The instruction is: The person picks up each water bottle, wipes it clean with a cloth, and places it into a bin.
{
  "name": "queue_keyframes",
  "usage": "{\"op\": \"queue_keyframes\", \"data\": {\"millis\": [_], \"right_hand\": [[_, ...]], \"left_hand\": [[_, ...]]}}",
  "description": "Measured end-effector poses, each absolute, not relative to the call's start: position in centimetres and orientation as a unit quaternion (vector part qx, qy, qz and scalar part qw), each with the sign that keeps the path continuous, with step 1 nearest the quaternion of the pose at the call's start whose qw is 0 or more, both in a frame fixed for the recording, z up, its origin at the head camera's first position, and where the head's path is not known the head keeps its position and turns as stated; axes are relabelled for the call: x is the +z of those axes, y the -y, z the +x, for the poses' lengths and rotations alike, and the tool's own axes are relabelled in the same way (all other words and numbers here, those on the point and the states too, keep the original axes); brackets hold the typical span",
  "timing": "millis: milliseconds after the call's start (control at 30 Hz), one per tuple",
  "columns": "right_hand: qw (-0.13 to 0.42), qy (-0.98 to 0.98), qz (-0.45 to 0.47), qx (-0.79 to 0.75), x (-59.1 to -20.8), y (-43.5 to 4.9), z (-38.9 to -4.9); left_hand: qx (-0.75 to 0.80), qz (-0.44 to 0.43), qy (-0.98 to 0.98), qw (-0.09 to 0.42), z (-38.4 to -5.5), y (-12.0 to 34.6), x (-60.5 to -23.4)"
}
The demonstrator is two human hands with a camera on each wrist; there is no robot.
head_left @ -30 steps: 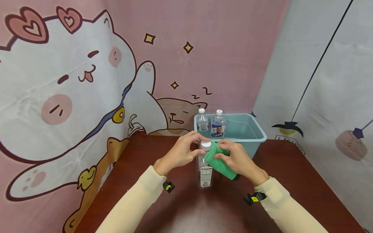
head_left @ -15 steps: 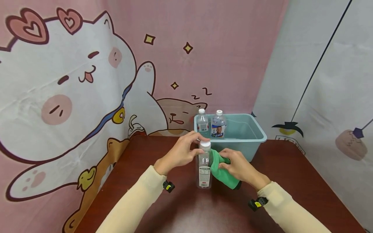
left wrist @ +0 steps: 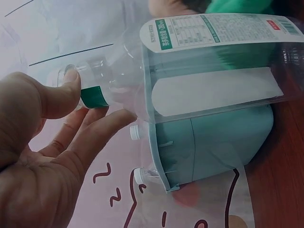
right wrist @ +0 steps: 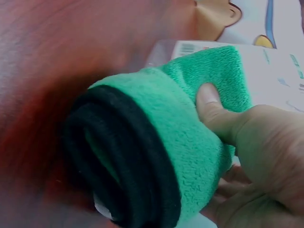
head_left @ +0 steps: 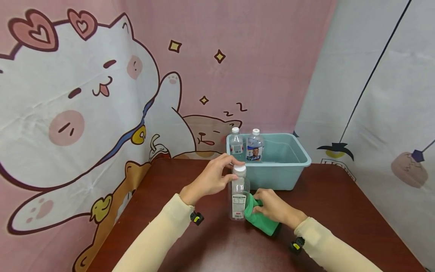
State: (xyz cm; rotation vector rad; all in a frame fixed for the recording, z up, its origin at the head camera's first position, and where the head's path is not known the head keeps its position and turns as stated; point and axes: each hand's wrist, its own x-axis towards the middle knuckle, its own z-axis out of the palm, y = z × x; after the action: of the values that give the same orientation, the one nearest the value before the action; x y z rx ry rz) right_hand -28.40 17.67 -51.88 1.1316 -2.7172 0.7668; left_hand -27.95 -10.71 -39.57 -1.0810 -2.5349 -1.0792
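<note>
A clear plastic bottle (head_left: 239, 200) with a white cap and a printed label stands upright on the table. My left hand (head_left: 212, 176) holds it at the neck, thumb on the near side and fingers round the top. In the left wrist view the thumb and fingers pinch the bottle's neck (left wrist: 97, 71). My right hand (head_left: 273, 206) grips a folded green cloth (head_left: 261, 221) and touches it to the lower right side of the bottle. The right wrist view shows the thumb pressing into the green cloth (right wrist: 190, 137), which has a black edge.
Behind the bottle stands a light blue plastic bin (head_left: 272, 175). Two capped clear bottles stand at its left end: one bottle (head_left: 236, 145) and another bottle with a picture label (head_left: 255, 149). The dark red table (head_left: 190, 234) meets a cartoon-printed curtain (head_left: 265, 64).
My right hand has moved down along the bottle's right side with the green cloth, from near the cap to the lower part. The left hand has kept its place at the neck.
</note>
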Motion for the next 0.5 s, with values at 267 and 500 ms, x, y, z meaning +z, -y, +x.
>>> {"op": "queue_keyframes", "data": {"millis": [267, 500], "right_hand": [[0.036, 0.890, 0.384, 0.243, -52.70, -17.31, -28.21], [0.029, 0.890, 0.367, 0.270, -52.86, -17.45, -28.26]], "left_hand": [[-0.360, -0.368, 0.852, 0.094, -28.04, 10.55, -39.46], [-0.359, -0.367, 0.853, 0.094, -28.20, 10.51, -39.59]]}}
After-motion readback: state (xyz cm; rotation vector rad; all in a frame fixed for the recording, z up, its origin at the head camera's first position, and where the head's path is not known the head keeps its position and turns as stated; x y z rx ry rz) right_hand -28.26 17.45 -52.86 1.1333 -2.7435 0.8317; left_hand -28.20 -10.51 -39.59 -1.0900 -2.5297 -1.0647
